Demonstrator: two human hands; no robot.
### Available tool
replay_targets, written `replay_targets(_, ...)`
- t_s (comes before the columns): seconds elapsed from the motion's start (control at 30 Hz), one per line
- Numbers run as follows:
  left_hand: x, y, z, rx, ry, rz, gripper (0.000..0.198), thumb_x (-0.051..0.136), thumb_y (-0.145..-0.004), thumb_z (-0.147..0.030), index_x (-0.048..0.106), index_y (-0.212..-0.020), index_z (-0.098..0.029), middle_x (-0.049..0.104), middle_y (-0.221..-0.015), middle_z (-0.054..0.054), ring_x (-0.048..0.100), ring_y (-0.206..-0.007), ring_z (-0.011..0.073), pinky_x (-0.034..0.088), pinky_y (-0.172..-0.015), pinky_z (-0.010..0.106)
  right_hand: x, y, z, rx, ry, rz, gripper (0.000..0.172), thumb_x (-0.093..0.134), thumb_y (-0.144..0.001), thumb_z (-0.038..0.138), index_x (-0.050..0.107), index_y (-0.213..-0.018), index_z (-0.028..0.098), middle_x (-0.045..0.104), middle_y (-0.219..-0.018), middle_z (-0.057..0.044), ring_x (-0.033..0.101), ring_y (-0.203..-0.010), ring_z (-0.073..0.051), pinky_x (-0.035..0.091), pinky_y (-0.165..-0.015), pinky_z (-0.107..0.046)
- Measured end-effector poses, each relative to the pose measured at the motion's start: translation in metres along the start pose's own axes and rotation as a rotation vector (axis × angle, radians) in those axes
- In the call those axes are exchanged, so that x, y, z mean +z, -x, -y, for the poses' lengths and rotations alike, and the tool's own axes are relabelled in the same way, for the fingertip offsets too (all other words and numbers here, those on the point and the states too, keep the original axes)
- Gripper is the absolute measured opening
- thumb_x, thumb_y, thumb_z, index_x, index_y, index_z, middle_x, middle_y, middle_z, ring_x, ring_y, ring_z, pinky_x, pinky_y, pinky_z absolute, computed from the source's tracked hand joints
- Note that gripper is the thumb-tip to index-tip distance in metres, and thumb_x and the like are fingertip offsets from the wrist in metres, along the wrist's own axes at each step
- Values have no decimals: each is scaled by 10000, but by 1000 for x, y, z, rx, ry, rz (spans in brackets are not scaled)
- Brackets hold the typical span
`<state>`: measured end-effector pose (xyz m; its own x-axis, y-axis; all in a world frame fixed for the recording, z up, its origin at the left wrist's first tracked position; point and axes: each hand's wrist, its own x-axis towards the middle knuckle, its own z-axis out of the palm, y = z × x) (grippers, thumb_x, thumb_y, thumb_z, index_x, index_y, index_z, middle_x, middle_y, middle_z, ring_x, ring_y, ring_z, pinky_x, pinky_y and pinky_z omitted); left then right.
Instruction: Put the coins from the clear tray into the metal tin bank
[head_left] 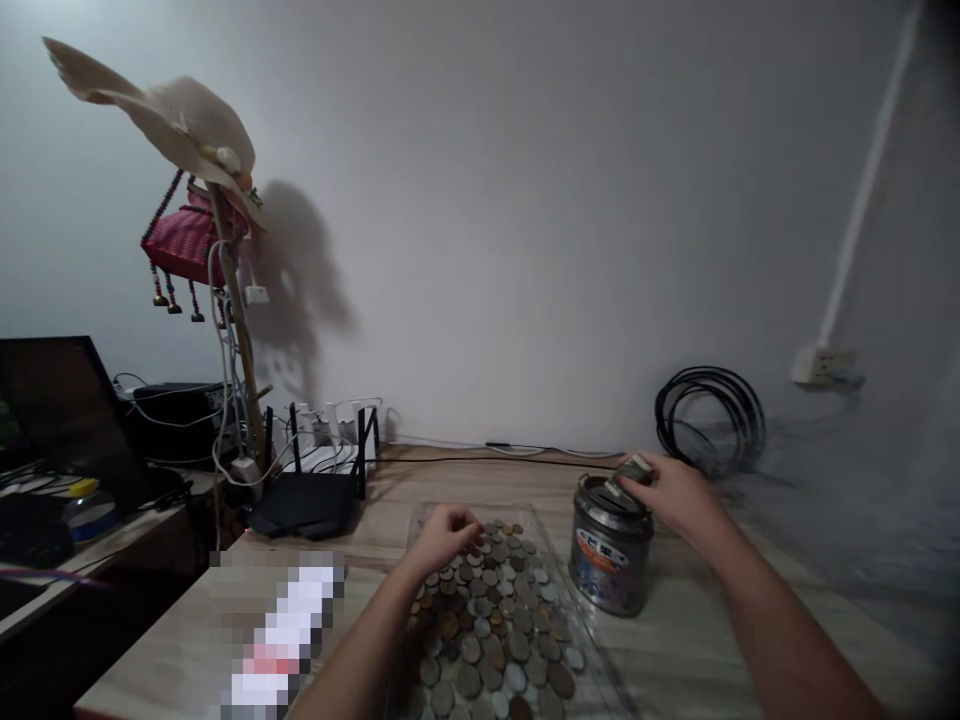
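Note:
My left hand (444, 535) hovers over the far end of a clear tray (600, 680) filled with several coins (495, 630), its fingers curled down onto them; what they pinch is hidden. My right hand (671, 495) rests at the top of a metal money tin (609, 558) that stands just right of the tray. Its fingers are closed on a folded wad of banknotes (631, 470) held at the tin's slot.
A black router (307, 500) with antennas stands behind the tray at the left, amid a tangle of white cables. A stand with a hat (176, 115) and red pouch rises at far left. A coiled black cable (709, 415) leans on the wall at the right.

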<state>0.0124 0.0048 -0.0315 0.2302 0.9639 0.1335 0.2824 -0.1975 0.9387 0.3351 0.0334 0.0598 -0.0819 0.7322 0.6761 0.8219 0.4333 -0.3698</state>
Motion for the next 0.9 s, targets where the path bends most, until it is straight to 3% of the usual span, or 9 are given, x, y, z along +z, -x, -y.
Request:
replay_targets(0.1,-1,-1,3,6,-47,-10,321,528,-697,-448,548,-740,-130,633,-666,47,601,-544,140,376,-472,213,10,-3,-16,19,-155,223,174,509,-642,275,620,-718,165,650,-659,-41,579,-605,-168,403,-542,-249)
replay_targets(0.23,-4,-2,8,19,-82,-37,291,531,-704,-402,554,-806,-130,621,-655,37,598,-535,136,410,-503,228,15,-2,-14,47,-91,195,179,506,-630,270,618,-723,166,643,-661,-33,564,-608,-164,382,-538,-245)
replay_targets(0.4,-5,-3,12,24,-117,-42,269,508,-721,-383,545,-807,-132,615,-655,28,593,-534,128,420,-514,228,11,1,-7,-25,11,213,133,484,-666,283,575,-677,188,623,-650,-19,541,-618,-152,346,-539,-233)
replay_targets(0.57,-5,-4,14,13,-178,-23,256,476,-740,-374,548,-795,-135,624,-654,29,598,-550,135,418,-509,225,10,4,-6,-20,150,215,217,422,-753,352,497,-622,196,582,-601,-23,503,-559,-143,303,-509,-237)
replay_targets(0.7,-6,-3,14,32,-233,-16,251,453,-750,-363,560,-782,-138,634,-672,35,603,-576,142,435,-536,237,14,4,-9,-54,203,203,231,408,-783,355,502,-645,195,605,-677,-46,535,-644,-156,341,-575,-243)
replay_targets(0.9,-6,-1,14,29,-312,-5,273,441,-754,-356,585,-811,-131,647,-697,46,604,-589,147,436,-557,247,24,3,-5,-105,292,181,395,276,-875,345,595,-698,193,627,-770,-64,540,-747,-172,359,-682,-274)
